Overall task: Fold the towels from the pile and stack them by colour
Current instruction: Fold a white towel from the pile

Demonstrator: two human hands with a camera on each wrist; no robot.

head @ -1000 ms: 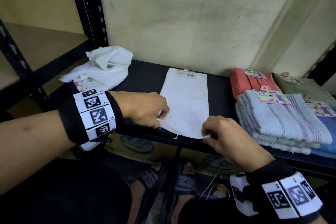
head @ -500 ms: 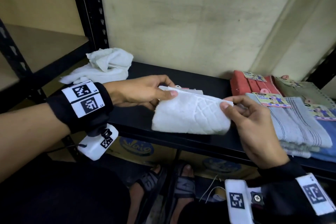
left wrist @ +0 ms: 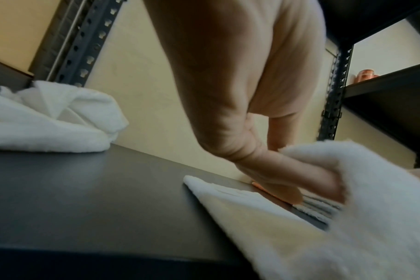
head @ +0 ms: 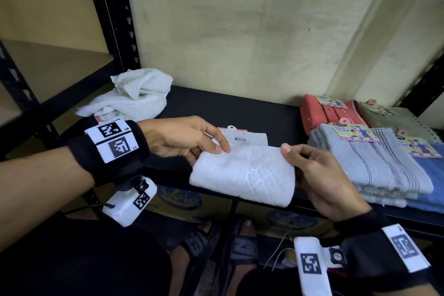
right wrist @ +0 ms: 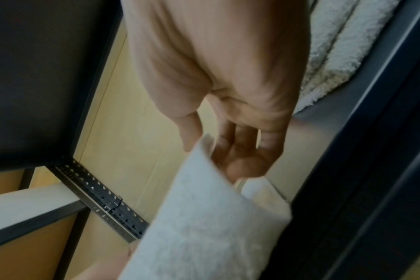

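Over the front edge of the black shelf (head: 240,108), a white towel (head: 242,173) is lifted and doubled toward its far end, where its paper label (head: 231,132) lies flat on the shelf. The left hand (head: 182,138) pinches the towel's left corner between thumb and fingers; the right hand (head: 319,175) pinches the right corner likewise. Left of this towel sits a crumpled white pile (head: 134,101); to its right lie folded stacks: grey towels (head: 374,163), red towels (head: 326,113), an olive towel (head: 398,120).
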